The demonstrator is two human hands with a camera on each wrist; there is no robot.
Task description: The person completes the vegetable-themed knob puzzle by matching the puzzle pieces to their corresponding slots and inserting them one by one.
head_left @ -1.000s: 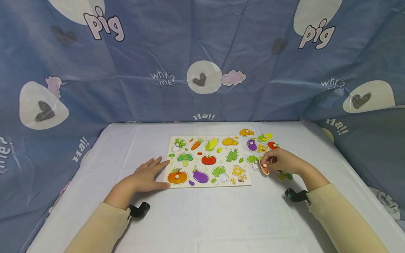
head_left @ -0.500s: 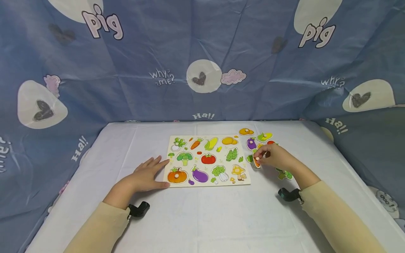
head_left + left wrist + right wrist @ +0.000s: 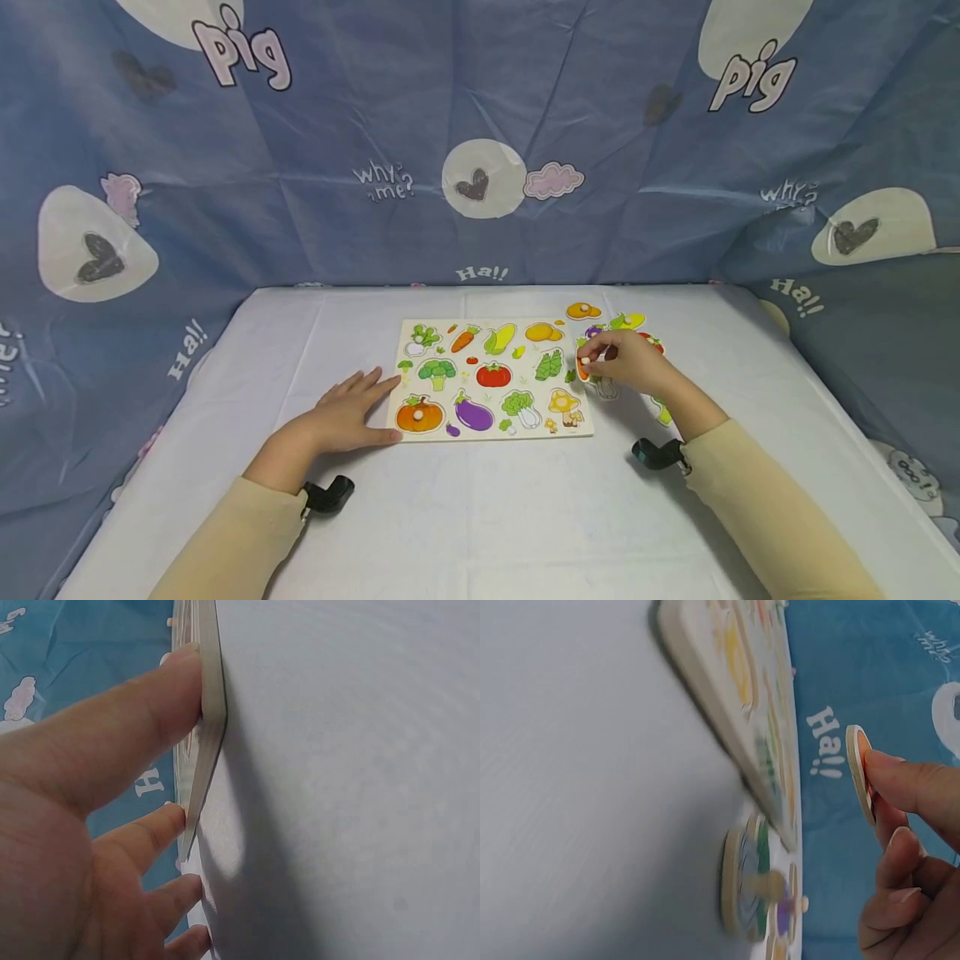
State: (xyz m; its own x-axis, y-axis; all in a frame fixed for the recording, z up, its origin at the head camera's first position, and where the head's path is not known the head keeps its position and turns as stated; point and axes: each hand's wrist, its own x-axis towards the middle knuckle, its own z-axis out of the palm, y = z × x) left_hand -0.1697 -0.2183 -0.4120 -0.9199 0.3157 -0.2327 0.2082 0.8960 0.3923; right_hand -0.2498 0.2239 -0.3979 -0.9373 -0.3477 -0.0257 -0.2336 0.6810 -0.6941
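A wooden vegetable puzzle board (image 3: pixel 517 433) lies on the table, with a knobbed pumpkin piece (image 3: pixel 431 417) and a knobbed turnip piece (image 3: pixel 423 337) in it. My left hand (image 3: pixel 337 421) rests spread at its left edge; in the left wrist view the thumb (image 3: pixel 176 690) presses the board's side (image 3: pixel 215 682). With thumb and fingertips, my right hand (image 3: pixel 633 362) pinches a carrot puzzle piece (image 3: pixel 582 370) at the board's right edge. The right wrist view shows this carrot piece (image 3: pixel 857 776) raised and tilted on its side.
Loose knobbed pieces lie right of the board: potato (image 3: pixel 581 311), corn (image 3: pixel 633 321), eggplant (image 3: pixel 593 331), tomato (image 3: pixel 654 342), bok choy (image 3: pixel 606 389) and a partly hidden broccoli (image 3: pixel 661 410). A blue printed cloth (image 3: pixel 337 233) hangs behind the white table (image 3: pixel 480 517).
My right hand has carried the carrot piece left, from among the loose pieces to the board's right edge. My left hand has stayed at the board's left side.
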